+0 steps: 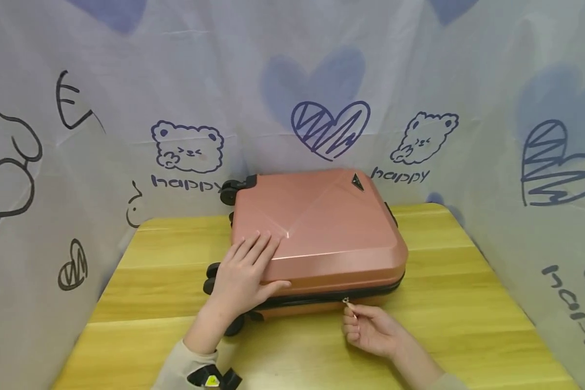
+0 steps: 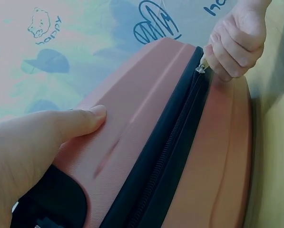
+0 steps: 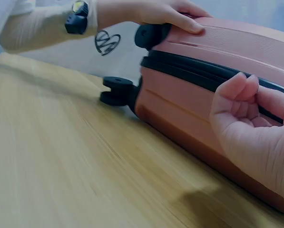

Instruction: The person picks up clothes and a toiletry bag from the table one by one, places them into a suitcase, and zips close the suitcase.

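Note:
A pink hard-shell suitcase (image 1: pixel 322 216) lies flat on the table, its black wheels (image 1: pixel 230 196) pointing left. My left hand (image 1: pixel 246 271) rests on the lid at the near left corner, fingers spread and thumb along the near edge. On the near side, my right hand (image 1: pixel 372 329) pinches the metal zipper pull (image 1: pixel 346 300) between thumb and curled fingers. The black zipper (image 2: pixel 168 147) runs along the side, and its teeth look joined between the slider and the wheel end in the left wrist view. The right fingers hide most of the pull.
The yellow wood-grain table (image 1: pixel 170 254) extends around the suitcase. White curtains (image 1: pixel 253 70) with hearts and bear drawings hang behind it and at both sides. A dark strap with a small device (image 1: pixel 213 376) sits on the left sleeve.

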Motion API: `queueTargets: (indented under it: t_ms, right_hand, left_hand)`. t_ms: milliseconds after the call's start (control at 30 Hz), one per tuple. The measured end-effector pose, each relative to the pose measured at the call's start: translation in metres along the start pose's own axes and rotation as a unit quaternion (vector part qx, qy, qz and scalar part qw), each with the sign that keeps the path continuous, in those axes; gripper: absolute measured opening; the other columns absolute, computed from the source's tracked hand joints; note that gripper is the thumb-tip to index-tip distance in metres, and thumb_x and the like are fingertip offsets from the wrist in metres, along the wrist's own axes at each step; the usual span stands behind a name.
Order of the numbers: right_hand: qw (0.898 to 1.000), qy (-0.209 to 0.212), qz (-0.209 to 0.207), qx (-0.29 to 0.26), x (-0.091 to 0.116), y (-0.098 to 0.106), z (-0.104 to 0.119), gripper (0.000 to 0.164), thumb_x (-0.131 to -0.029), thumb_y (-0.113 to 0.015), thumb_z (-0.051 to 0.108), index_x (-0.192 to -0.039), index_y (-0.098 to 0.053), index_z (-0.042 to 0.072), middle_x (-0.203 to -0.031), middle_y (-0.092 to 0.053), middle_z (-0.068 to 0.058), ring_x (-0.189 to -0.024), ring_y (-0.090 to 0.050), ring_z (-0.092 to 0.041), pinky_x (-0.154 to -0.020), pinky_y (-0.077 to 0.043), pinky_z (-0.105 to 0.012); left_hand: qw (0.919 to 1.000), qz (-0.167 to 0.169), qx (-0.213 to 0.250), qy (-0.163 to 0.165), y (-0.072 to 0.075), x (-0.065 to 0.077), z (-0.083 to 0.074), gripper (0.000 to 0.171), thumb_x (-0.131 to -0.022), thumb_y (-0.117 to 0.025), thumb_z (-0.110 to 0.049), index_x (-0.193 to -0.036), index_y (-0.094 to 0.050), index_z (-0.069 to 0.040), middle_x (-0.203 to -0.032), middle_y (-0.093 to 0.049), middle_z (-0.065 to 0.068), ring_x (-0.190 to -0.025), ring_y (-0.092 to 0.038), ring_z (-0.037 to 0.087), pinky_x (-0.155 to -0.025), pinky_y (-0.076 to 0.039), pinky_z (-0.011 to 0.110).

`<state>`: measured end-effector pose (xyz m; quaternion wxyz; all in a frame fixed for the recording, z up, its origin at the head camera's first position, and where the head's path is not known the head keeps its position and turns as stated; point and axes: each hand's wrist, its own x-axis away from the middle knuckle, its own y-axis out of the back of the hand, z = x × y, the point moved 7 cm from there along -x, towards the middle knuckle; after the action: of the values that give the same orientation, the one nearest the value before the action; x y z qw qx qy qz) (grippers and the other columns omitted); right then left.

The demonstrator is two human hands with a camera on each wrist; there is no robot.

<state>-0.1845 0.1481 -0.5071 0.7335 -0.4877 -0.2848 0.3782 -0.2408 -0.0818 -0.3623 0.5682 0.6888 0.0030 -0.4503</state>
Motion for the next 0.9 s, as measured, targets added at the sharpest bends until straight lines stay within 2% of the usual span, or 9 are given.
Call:
queueTargets:
  t_ms: [100,267,433,633,900]
  right_hand:
    - [1.0,0.005,-0.01,0.017,0.003,-0.001,0.0,0.039,-0.107,-0.024,0.019,-0.097,-0.061,0.01,-0.084,-0.053,0.004,-0.075,-0.04,-0.008,-0.072,-0.04,-0.017]
    - [1.0,0.002,-0.015,0.003,-0.001,-0.001,-0.007,0.043,-0.108,-0.022,0.022,-0.099,-0.062,0.011,-0.086,-0.055,0.004,-0.078,-0.045,-0.008,-0.075,-0.041,-0.018]
    - [1.0,0.013,-0.02,-0.021,-0.007,0.001,-0.009,0.043,-0.108,-0.024,0.026,-0.098,-0.063,0.011,-0.086,-0.058,0.003,-0.08,-0.051,-0.008,-0.078,-0.044,-0.018]
    - [0.999,0.007,-0.037,-0.017,-0.008,0.004,-0.011,0.044,-0.108,-0.026,0.03,-0.096,-0.064,0.012,-0.086,-0.06,0.004,-0.08,-0.053,-0.007,-0.078,-0.045,-0.018]
    - [0.999,-0.002,-0.031,-0.008,-0.016,0.004,-0.014,0.043,-0.108,-0.028,0.03,-0.096,-0.065,0.013,-0.086,-0.06,0.006,-0.076,-0.05,-0.005,-0.075,-0.042,-0.016]
  left_hand:
    - [1.0,0.002,0.005,0.007,-0.003,0.002,-0.003,0.093,-0.071,-0.071,-0.068,-0.145,-0.048,-0.016,-0.138,-0.06,0.01,-0.131,-0.053,0.031,-0.109,-0.041,0.05]
    - [0.9998,-0.012,0.011,0.014,-0.002,0.007,0.0,0.095,-0.069,-0.072,-0.069,-0.145,-0.048,-0.017,-0.136,-0.061,0.01,-0.13,-0.054,0.031,-0.108,-0.042,0.051]
    - [0.9998,-0.01,0.014,0.009,-0.002,0.001,0.002,0.094,-0.07,-0.072,-0.068,-0.146,-0.047,-0.017,-0.138,-0.059,0.01,-0.133,-0.052,0.031,-0.111,-0.039,0.05]
    - [0.9999,-0.008,0.012,0.006,-0.002,-0.001,0.001,0.093,-0.07,-0.072,-0.068,-0.145,-0.048,-0.017,-0.138,-0.06,0.011,-0.132,-0.053,0.031,-0.11,-0.04,0.05]
    - [0.9998,-0.019,0.003,-0.001,-0.001,-0.002,0.001,0.093,-0.07,-0.072,-0.068,-0.143,-0.051,-0.015,-0.136,-0.061,0.011,-0.129,-0.055,0.032,-0.107,-0.042,0.051]
